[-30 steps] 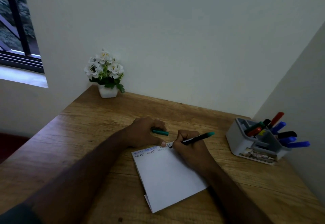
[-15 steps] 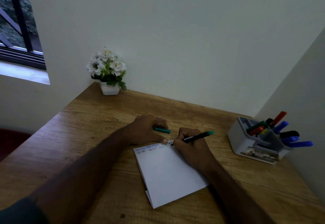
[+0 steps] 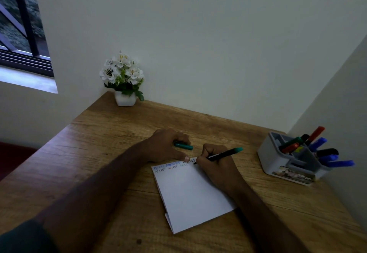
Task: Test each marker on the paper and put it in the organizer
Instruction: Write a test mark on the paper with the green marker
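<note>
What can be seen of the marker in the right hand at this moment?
The marker is slim, with a black barrel and a teal-green end, apparently plastic. It is uncapped: a teal cap sits under the left hand. The right hand grips it low on the barrel, tilted, teal end up and to the right, tip down at the top edge of the white paper, beside rows of handwritten letters. The tip itself is too small to make out.

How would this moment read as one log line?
right hand: writing with marker on paper | left hand: holds cap | organizer: part-filled
</note>
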Tool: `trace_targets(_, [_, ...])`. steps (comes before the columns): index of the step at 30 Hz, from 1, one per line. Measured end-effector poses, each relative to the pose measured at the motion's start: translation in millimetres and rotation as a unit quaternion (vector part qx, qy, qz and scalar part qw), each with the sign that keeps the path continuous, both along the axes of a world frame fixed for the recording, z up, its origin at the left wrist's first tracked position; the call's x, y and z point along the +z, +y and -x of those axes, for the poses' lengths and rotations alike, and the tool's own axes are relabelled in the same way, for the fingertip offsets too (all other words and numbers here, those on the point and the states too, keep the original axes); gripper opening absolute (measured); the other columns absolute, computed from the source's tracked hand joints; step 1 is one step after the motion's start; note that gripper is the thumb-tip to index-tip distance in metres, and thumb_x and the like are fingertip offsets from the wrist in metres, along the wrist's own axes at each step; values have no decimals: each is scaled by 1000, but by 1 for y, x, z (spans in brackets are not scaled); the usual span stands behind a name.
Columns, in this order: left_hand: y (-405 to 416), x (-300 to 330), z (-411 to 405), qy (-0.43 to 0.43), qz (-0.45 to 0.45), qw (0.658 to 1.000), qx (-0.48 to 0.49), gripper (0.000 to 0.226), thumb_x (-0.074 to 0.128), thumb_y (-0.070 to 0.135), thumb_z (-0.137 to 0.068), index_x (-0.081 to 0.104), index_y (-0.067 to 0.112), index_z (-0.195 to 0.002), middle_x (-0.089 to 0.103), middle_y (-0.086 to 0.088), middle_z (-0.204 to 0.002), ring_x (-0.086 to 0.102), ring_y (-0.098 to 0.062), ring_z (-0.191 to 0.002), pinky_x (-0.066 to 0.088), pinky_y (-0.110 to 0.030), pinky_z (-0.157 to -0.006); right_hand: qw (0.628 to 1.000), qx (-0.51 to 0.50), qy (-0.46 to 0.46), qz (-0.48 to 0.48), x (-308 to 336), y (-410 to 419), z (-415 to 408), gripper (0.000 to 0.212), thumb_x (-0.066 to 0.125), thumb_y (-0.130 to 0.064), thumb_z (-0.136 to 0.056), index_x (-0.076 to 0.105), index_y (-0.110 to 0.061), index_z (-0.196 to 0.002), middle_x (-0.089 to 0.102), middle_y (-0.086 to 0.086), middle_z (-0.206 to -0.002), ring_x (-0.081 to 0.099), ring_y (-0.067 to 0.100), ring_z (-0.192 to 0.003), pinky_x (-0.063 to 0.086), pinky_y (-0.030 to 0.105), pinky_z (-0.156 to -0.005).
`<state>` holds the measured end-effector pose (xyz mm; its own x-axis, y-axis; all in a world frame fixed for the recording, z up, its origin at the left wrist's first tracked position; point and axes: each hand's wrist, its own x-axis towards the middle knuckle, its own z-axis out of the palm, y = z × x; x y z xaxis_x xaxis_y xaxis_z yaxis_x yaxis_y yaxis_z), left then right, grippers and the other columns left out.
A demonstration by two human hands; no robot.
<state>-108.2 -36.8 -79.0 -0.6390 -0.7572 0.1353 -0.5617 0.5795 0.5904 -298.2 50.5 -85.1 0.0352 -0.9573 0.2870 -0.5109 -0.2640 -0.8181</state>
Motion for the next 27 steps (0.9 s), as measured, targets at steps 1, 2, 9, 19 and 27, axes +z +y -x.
trace_targets(1, [0,0,0,2,-1,1000,-1,56,79,47,-74,65,28,-125,61,6,-134,53,-11,-126,39,-35,-109,1000,-2,-1,1,0,0,0,31,61,7,-78,41,0,-56,43,5,-56,36,9,-52,28,21,-47])
trace_targets(2, [1,1,0,2,-2,1000,-1,56,79,47,-75,65,28,-125,61,5,-134,52,-12,-126,39,-35,-109,1000,-6,-4,4,0,0,1,32,61,7,-78,41,-3,-55,43,4,-56,36,8,-51,28,21,-47])
trace_targets(9, [-1,-2,0,6,-3,1000,-4,58,79,48,-74,64,28,-125,59,6,-136,49,-13,-131,36,-39,-111,1000,-15,-8,10,0,-1,0,34,60,6,-76,39,-9,-53,41,1,-54,34,9,-51,26,21,-46])
trace_targets(19, [-6,-9,0,14,-16,1000,5,63,78,54,-70,61,33,-127,53,5,-143,38,-9,-139,32,-41,-115,1000,-16,-3,19,1,-2,1,29,60,2,-75,39,1,-56,42,6,-55,36,12,-51,27,25,-47])
trace_targets(27, [-3,-5,1,-1,-9,1000,2,64,78,51,-74,59,29,-131,50,6,-145,35,-10,-141,27,-46,-116,1000,-16,-5,14,1,-1,2,31,60,4,-76,38,1,-55,41,3,-54,35,11,-51,27,24,-47])
